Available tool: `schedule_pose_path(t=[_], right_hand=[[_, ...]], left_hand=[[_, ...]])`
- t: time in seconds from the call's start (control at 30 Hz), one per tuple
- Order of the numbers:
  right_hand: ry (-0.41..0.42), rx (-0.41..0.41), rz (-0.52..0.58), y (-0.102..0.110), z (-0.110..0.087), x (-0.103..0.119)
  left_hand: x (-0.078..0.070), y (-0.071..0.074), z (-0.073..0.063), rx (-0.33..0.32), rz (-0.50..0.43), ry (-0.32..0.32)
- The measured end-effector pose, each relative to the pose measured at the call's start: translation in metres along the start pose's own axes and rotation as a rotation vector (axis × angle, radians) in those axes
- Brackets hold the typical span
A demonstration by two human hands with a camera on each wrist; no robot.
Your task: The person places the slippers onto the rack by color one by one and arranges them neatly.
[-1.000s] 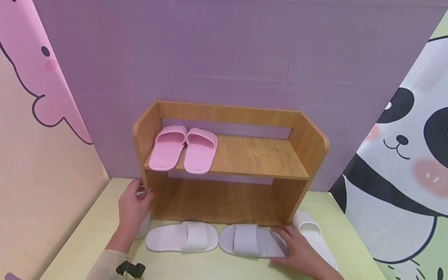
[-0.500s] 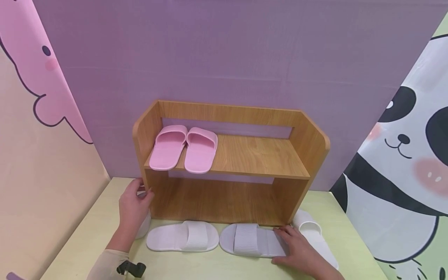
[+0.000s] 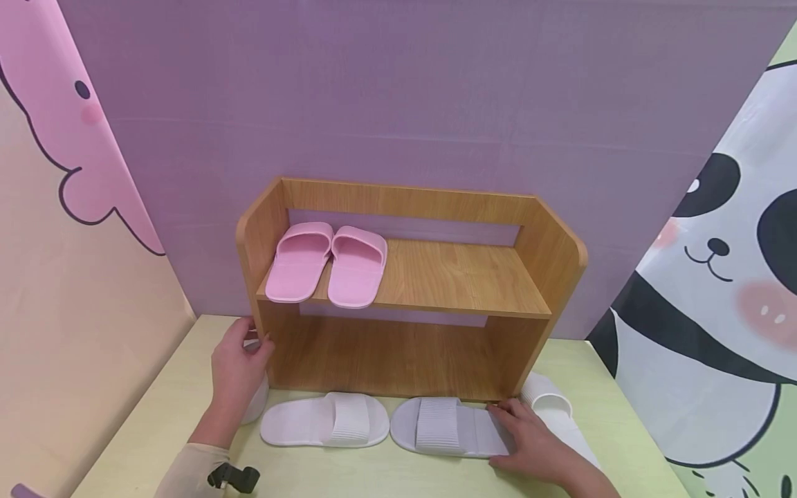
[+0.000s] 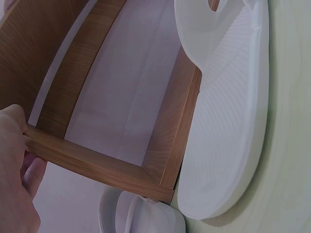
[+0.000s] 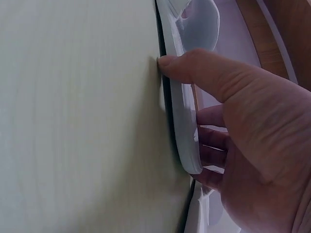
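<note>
Since only the right hand (image 3: 529, 444) has shifted, barely, we judge the grip set, no lift yet: it pinches the grey slipper (image 3: 438, 426), lower centre; left hand (image 3: 239, 366) pinches the rack (image 3: 463, 275) edge, lower left.

"How's the light in here?"

"Soft and even in the head view, with a pale sheen on the panda print (image 3: 716, 304)."

"And the wrist views?"

"Dimmer, a bit hazy. Beside the right hand (image 5: 248, 131), a soft-edged shadow spreads over the tabletop (image 5: 87, 116). In the left one, the edge of the shoe rack (image 4: 97, 165) looks bowed."
</note>
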State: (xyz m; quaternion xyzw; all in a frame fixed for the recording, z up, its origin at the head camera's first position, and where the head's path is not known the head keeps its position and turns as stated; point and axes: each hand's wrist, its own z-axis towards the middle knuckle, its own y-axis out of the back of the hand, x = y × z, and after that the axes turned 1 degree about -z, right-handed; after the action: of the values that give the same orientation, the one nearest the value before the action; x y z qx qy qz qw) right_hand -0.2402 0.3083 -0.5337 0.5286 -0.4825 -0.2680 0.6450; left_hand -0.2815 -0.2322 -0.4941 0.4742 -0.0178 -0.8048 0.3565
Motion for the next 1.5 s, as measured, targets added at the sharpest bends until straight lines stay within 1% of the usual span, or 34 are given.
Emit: schedule_pose_path(t=[0.17, 0.33, 0.47, 0.57, 0.7, 0.9, 1.03, 1.17, 1.33, 1.5], right_hand=[[0.013, -0.012, -0.019, 0.0, 0.0, 0.0], [0.06, -0.064, -0.04, -0.001, -0.001, 0.0], [0.086, -0.105, -0.024, -0.002, -0.005, 0.0], [0.081, -0.125, -0.011, -0.001, -0.007, 0.0], [0.103, -0.189, -0.012, 0.0, -0.009, -0.002], [0.188, -0.323, -0.012, 0.003, -0.012, -0.003], [0.236, -0.397, 0.013, 0.006, -0.013, 0.0], [0.26, -0.438, 0.038, 0.01, -0.013, 0.005], [0.272, -0.462, 0.063, 0.016, -0.013, 0.015], [0.321, -0.511, 0.084, 0.02, -0.011, 0.021]], left_hand=[[0.0, 0.001, 0.0, 0.005, 0.005, 0.012], [-0.002, 0.001, 0.001, 0.01, 0.008, 0.017], [0.0, 0.001, 0.001, 0.01, 0.011, 0.013], [0.001, 0.0, 0.001, 0.005, 0.014, 0.002], [0.002, 0.0, 0.001, -0.002, 0.015, -0.018], [0.002, 0.0, 0.001, -0.007, 0.013, -0.026], [0.003, 0.0, 0.001, -0.008, 0.002, -0.025], [0.003, 0.0, 0.001, -0.008, -0.009, -0.016], [0.001, 0.001, 0.0, -0.008, -0.002, -0.021], [0.0, 0.0, 0.001, 0.003, -0.007, -0.012]])
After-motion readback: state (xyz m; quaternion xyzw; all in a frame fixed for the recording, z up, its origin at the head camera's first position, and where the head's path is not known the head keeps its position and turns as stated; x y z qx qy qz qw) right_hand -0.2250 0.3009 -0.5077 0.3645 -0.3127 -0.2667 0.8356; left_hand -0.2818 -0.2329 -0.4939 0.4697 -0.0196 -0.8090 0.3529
